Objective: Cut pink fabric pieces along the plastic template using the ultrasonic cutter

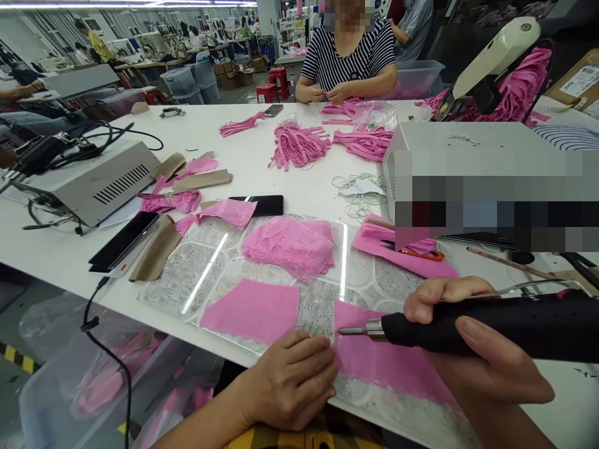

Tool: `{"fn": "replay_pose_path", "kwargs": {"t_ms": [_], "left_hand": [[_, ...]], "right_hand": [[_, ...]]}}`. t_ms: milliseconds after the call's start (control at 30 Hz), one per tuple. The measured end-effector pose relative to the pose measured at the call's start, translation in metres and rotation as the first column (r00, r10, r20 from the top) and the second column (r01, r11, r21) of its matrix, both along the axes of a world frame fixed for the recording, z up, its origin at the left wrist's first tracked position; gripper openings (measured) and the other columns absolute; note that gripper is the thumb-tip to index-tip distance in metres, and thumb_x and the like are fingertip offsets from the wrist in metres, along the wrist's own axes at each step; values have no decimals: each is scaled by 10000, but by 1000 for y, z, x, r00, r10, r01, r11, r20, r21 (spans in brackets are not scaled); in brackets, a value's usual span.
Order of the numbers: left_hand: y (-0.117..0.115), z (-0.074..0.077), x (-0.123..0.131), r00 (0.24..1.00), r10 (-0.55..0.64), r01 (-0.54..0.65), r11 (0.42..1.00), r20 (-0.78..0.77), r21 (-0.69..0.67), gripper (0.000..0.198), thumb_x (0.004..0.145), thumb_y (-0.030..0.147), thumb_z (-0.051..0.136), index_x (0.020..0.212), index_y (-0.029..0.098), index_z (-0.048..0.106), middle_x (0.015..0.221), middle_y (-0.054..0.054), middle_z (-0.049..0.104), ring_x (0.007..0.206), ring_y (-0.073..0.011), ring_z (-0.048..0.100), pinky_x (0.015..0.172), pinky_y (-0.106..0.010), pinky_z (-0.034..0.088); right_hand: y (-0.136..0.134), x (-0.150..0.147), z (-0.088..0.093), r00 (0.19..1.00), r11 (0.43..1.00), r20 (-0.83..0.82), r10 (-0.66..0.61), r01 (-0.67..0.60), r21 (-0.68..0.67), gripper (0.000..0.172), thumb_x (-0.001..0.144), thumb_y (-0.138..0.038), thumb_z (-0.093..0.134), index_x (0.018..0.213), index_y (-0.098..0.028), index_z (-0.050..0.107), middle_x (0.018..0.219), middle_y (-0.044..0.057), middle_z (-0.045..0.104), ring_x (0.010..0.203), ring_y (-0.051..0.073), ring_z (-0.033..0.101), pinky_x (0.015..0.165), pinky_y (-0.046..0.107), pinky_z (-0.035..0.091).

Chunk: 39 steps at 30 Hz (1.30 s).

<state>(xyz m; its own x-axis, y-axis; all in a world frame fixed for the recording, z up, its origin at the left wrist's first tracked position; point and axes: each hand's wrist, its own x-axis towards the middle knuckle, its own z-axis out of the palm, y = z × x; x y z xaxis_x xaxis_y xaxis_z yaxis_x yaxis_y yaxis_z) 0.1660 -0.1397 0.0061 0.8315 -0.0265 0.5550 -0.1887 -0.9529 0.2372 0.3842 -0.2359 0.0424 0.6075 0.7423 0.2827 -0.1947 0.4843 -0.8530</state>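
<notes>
My right hand (486,349) is wrapped round a thick black handheld tool with a narrow metal tip (421,329). That tip points left, over the upper left part of a flat pink fabric piece (388,368); whether it touches the cloth I cannot tell. My left hand (294,380) rests by the table's near edge with its fingers curled together, close to the left edge of the same piece. Its palm is hidden. To its upper left lies a second flat pink fabric piece (255,308). Behind both is a pile of pink lace pieces (290,243).
A clear mat (201,268) covers the near table. Orange-handled scissors (423,254) lie on pink fabric at right. Phones (124,240), grey control boxes (116,181) and pink strap bundles (299,143) stand around. Across the table, a person in a striped top (350,59) handles pink strips.
</notes>
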Motion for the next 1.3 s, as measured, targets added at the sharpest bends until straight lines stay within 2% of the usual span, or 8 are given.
{"fn": "replay_pose_path", "kwargs": {"t_ms": [200, 633, 700, 800, 867, 933, 1100, 1300], "left_hand": [[0, 0, 0, 1000, 11, -11, 1000, -3, -1, 236, 905, 156, 511, 1079, 58, 638, 1034, -147, 733, 1051, -238, 656, 860, -346, 532], [-1, 1, 2, 999, 6, -6, 1000, -35, -22, 250, 920, 161, 478, 1109, 73, 616, 1008, -150, 729, 1021, -244, 657, 812, -357, 537], [-1, 4, 2, 999, 11, -14, 999, -46, -49, 231, 925, 163, 489, 1092, 76, 622, 998, -145, 728, 995, -243, 660, 802, -362, 536], [-2, 12, 6, 998, 34, -38, 995, -50, -89, 204, 922, 127, 502, 1074, 73, 627, 979, -129, 727, 956, -238, 663, 790, -360, 536], [0, 16, 12, 997, 75, -77, 994, -37, -82, 229, 920, 86, 487, 1105, 72, 622, 1010, -129, 723, 980, -238, 660, 809, -363, 540], [3, 17, 21, 992, 126, -127, 991, -29, -47, 256, 932, 79, 469, 1143, 78, 615, 1078, -138, 712, 1042, -250, 650, 844, -381, 546], [8, 4, 36, 976, 215, -211, 975, -47, 73, 270, 976, 153, 434, 1155, 94, 629, 1180, -148, 683, 1132, -300, 624, 883, -450, 557], [10, -10, 31, 966, 254, -248, 964, -53, 94, 270, 969, 150, 449, 1154, 102, 640, 1190, -153, 679, 1161, -299, 613, 915, -451, 547]], "right_hand": [[-1, -4, 0, 998, 998, -7, 55, -56, -40, 121, 770, -301, 703, 852, -231, 649, 782, 14, 606, 614, 139, 605, 555, 298, 560], [1, -7, 1, 996, 996, 35, 88, -87, -14, 106, 778, -275, 691, 846, -215, 637, 770, 16, 616, 600, 141, 613, 542, 308, 559], [1, -3, 5, 998, 999, 26, 51, -51, -6, 97, 762, -266, 676, 835, -212, 641, 752, 16, 611, 592, 143, 604, 519, 301, 546], [-4, 11, 14, 990, 990, 2, -138, 138, 16, 79, 717, -244, 647, 791, -214, 643, 708, 11, 586, 561, 139, 567, 493, 295, 518], [-10, 21, 19, 959, 958, -15, -284, 285, 31, 77, 670, -224, 628, 746, -214, 637, 690, 6, 571, 540, 130, 539, 489, 291, 497], [-17, 26, 19, 926, 926, -30, -376, 377, 34, 90, 630, -200, 608, 718, -211, 625, 689, 2, 571, 541, 127, 533, 494, 286, 486], [-21, 19, 5, 903, 904, -55, -426, 427, 14, 117, 630, -185, 590, 743, -201, 617, 732, 5, 605, 576, 133, 561, 521, 292, 497], [-12, 9, -2, 916, 916, -13, -402, 402, 6, 117, 664, -204, 608, 781, -203, 611, 766, 13, 615, 587, 139, 575, 545, 323, 519]]}}
